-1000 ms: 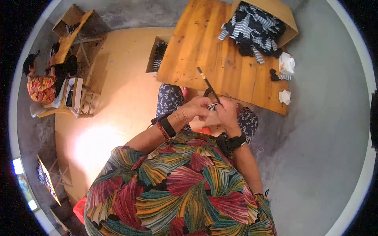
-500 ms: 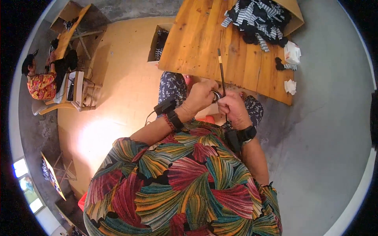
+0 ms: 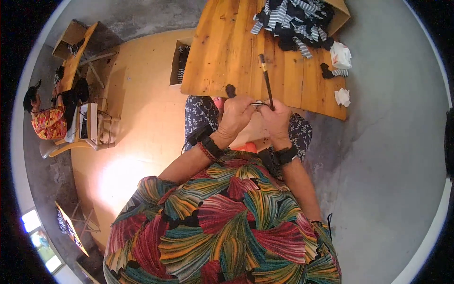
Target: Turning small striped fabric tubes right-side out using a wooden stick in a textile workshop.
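A thin dark rod (image 3: 267, 80) with a pale band near its upper end rises from my right hand (image 3: 275, 122), whose fingers are closed round its lower part. My left hand (image 3: 236, 116) is closed on a sock; its black end (image 3: 230, 91) sticks out beyond the knuckles at the table's edge. A short striped stretch of the sock (image 3: 257, 104) spans the gap between both hands, and the rest is hidden in the left fist. Whether the right fingers also pinch the sock's edge is too small to make out. Both hands are over my lap.
Beyond my hands is a wooden table (image 3: 222, 52) with a heap of black and striped socks (image 3: 295, 23), a white tissue pack (image 3: 340, 56), and a crumpled tissue (image 3: 342, 97). A box of socks (image 3: 176, 64) stands left of it. Another person (image 3: 48, 120) sits far left.
The black sock end now shows past my left hand, and the striped part is stretched between the hands. The rod's upper end leans slightly more left. The whole view has shifted a little.
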Demonstrator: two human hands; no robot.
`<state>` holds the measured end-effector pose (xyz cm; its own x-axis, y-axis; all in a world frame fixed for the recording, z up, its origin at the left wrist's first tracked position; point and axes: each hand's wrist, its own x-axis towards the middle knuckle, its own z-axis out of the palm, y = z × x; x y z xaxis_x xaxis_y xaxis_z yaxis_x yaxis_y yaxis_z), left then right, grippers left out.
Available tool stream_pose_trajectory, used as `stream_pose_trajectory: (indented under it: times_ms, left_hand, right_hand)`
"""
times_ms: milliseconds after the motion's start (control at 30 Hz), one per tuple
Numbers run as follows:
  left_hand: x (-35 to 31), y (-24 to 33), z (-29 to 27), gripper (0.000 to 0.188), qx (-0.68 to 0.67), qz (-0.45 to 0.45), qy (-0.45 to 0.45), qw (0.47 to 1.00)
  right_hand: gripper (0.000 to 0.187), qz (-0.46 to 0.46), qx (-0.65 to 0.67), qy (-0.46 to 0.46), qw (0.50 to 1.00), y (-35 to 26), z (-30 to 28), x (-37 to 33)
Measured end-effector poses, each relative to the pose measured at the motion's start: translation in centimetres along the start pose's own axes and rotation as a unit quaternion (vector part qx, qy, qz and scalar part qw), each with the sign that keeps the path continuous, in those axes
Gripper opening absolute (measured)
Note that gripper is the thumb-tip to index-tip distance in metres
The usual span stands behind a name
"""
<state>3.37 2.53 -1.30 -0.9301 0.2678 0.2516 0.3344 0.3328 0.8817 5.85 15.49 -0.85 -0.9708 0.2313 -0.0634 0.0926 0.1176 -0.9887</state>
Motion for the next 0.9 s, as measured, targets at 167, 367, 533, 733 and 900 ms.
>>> stream_pose_trajectory:
  times_ms: [167,367,533,733,900]
  left_hand:
    - [0.4,0.6,0.1,0.014,0.05,0.058,0.025,0.997]
    - [-0.9,-2.8,0.8,0.007,-0.454,-0.345,0.022,0.821]
    - [-0.6,-1.7,-0.5,0.018,-0.618,-0.386,-0.184,0.66]
    - [-1.5,-1.6,-0.6,0.015,-0.381,-0.343,-0.134,0.848]
    - [-1.1,-2.4,-1.8,0.013,-0.487,-0.371,-0.103,0.784]
  right_hand:
    - [0.008,-0.115,-0.186,0.085,0.972,1.2,0.8,1.1]
    - [0.012,0.178,0.24,-0.05,0.953,0.0,1.5,-0.4]
    - [0.012,0.046,0.073,-0.063,0.994,3.3,0.1,0.7]
    - [0.008,0.139,0.162,-0.152,0.965,1.8,-1.1,0.0]
    - [0.01,0.309,0.323,-0.221,0.866,0.7,-1.5,-1.0]
